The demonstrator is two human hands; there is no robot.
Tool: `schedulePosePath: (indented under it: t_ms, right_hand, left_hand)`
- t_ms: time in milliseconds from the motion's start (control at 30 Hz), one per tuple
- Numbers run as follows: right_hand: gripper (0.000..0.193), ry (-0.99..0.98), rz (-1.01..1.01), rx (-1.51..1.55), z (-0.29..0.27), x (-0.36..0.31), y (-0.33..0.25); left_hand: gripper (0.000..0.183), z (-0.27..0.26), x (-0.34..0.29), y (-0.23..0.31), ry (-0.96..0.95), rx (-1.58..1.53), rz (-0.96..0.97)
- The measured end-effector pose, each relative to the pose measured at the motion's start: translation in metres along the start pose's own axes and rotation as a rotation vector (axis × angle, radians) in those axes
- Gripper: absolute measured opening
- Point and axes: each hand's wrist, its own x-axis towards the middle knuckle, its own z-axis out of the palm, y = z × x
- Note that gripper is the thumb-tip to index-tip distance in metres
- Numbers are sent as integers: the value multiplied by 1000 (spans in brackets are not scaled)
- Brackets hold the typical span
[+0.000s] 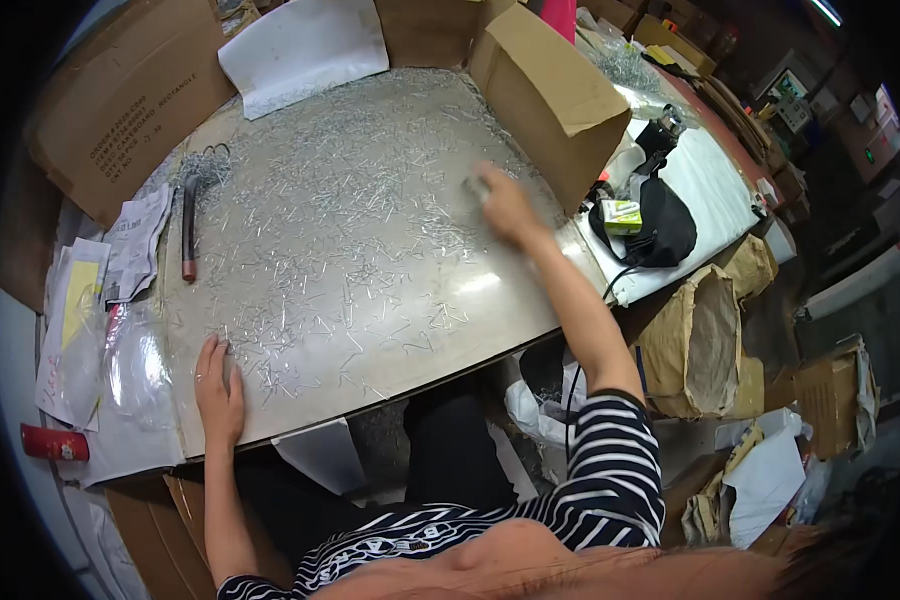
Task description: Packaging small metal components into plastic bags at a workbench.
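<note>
Small bent pieces of silvery metal wire (320,215) lie thickly scattered over a smooth grey tabletop (515,300). My left hand (218,398) rests at the near left of the tabletop, fingers stretched out beside the edge of the scattered wires. Farther off, on the right side, my right hand (508,208) reaches over the surface near the cardboard wall. Motion smears its fingertips, and a small greyish blur shows beside them; I cannot make out whether it is held. A dark rod with a reddish end (189,230) lies along the left side, apart from both hands.
Cardboard panels (135,105) stand at the back left, with a cardboard flap (555,95) on the right. Papers (137,240) and a red can (54,442) lie left. A black bag (655,225) and a small green-and-white box (622,216) sit right, above a brown paper sack (695,345).
</note>
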Motion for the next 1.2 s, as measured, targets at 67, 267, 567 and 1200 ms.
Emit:
schedulePosePath:
  t_ms: [67,267,567,1200]
  right_hand:
    - [58,108,102,-61,-20,34,45]
    - [64,81,-30,-398,40,78,76]
    - [56,37,-22,163,49,-87,-9]
    - [57,96,-425,-299,205,-150,-139]
  left_hand:
    - [43,4,5,3,5,-12,14]
    - [43,3,1,3,9,-26,16]
    - [39,8,6,4,44,-40,44]
    - [25,10,-172,76,283,-372,350]
